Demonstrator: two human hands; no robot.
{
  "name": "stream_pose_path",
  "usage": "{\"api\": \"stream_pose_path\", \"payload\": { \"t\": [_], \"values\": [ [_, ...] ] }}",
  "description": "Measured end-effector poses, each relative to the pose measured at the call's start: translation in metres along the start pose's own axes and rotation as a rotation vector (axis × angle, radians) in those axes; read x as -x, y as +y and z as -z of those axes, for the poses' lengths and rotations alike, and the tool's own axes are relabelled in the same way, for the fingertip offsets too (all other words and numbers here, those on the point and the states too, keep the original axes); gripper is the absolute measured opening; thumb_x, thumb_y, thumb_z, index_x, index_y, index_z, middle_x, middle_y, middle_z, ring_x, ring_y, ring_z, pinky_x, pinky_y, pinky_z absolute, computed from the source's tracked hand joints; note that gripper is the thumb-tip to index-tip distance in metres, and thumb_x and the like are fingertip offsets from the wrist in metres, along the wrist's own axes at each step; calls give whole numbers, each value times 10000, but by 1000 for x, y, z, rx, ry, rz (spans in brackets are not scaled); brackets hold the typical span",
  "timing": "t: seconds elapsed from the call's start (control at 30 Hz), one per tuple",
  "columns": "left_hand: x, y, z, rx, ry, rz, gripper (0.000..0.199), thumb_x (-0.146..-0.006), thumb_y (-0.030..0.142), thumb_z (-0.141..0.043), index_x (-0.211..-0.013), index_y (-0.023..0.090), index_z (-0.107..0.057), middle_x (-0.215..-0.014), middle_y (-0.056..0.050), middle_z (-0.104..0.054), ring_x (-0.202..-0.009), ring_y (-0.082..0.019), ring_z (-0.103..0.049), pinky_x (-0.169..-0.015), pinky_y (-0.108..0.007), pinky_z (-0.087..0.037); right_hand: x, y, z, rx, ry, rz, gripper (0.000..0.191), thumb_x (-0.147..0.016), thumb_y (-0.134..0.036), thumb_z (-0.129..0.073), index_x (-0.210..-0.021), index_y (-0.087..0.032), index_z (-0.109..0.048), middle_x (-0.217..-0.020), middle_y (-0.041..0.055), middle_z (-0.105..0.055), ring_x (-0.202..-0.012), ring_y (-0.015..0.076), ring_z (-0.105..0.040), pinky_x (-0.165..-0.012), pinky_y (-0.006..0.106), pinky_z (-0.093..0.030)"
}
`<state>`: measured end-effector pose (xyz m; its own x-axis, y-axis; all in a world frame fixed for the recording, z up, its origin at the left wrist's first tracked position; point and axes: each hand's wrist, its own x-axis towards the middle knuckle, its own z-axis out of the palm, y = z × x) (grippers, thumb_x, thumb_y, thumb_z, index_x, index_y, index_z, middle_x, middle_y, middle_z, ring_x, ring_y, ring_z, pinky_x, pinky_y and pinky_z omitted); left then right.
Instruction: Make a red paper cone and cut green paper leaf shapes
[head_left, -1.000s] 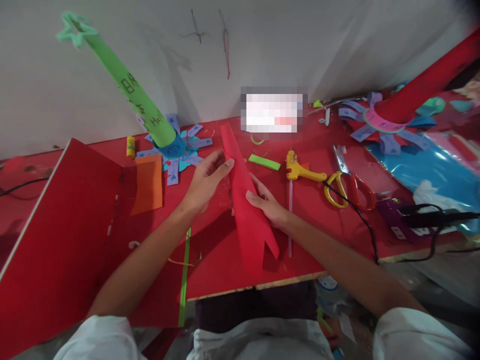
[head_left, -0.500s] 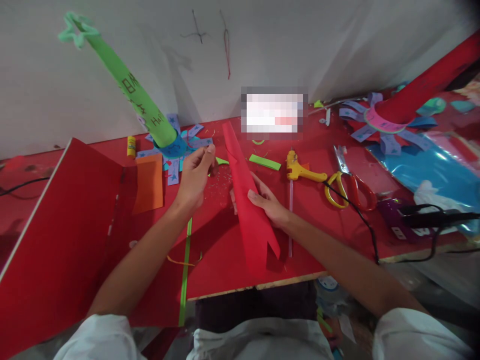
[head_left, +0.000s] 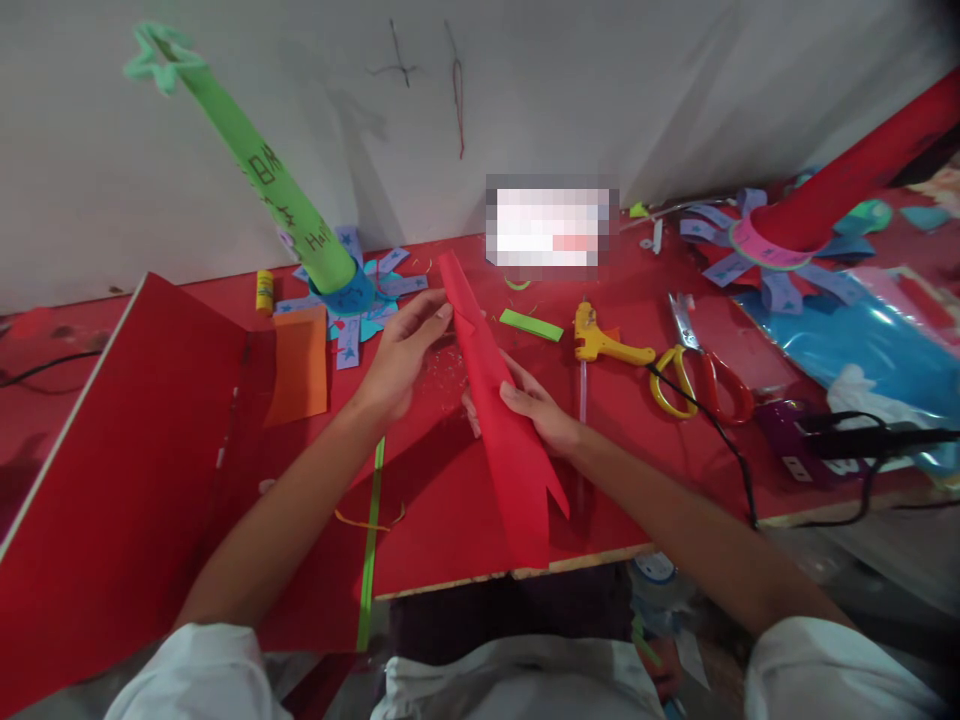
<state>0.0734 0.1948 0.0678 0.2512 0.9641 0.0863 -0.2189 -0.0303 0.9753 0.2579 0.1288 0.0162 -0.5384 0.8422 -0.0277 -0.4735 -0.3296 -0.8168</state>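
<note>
A sheet of red paper (head_left: 495,400), rolled into a long narrow cone, slants over the table with its pointed end away from me. My right hand (head_left: 536,405) wraps round its middle, thumb on top and fingertips showing on the far side. At the upper left edge of the roll, my left hand (head_left: 409,345) pinches near the tip, thumb against the paper. Beyond the left hand stands a green paper tube (head_left: 270,180) with writing and a star on top, set in a blue ring base (head_left: 349,290) with lilac strips.
A yellow glue gun (head_left: 607,345), scissors (head_left: 682,370) and a green paper strip (head_left: 531,325) lie right of the roll. Orange paper (head_left: 301,365), a glue stick (head_left: 264,292) and a large red board (head_left: 127,450) are at left. A red tube (head_left: 862,180) stands far right.
My left hand has moved right, from beside the paper roll onto its upper edge. The wide end of the roll has shifted slightly right and towards me; my right hand keeps its hold.
</note>
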Motion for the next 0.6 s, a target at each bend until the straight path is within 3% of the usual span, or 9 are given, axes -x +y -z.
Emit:
{"api": "stream_pose_path", "payload": {
  "t": [0.27, 0.6],
  "values": [
    [0, 0, -1, 65, 6, 20, 325, -848, 535, -843, -994, 267, -730, -1059, -27, -774, -991, -195, -739, -816, -300, -597, 1, -3, -2, -106, -121, 15, 623, -906, -600, -742, -1368, -284, -469, -825, -7, -660, -653, 175, -646, -532, 286, -523],
    [5, 3, -5, 40, -82, 43, 412, -833, 513, -873, -1119, 246, -741, -1184, -84, -790, -1099, -246, -752, -820, -319, -611, 0, -4, -3, -102, -5, -21, 623, -836, -588, -828, -1258, -271, -497, -772, -27, -664, -630, 160, -640, -587, 290, -541]
  ]
}}
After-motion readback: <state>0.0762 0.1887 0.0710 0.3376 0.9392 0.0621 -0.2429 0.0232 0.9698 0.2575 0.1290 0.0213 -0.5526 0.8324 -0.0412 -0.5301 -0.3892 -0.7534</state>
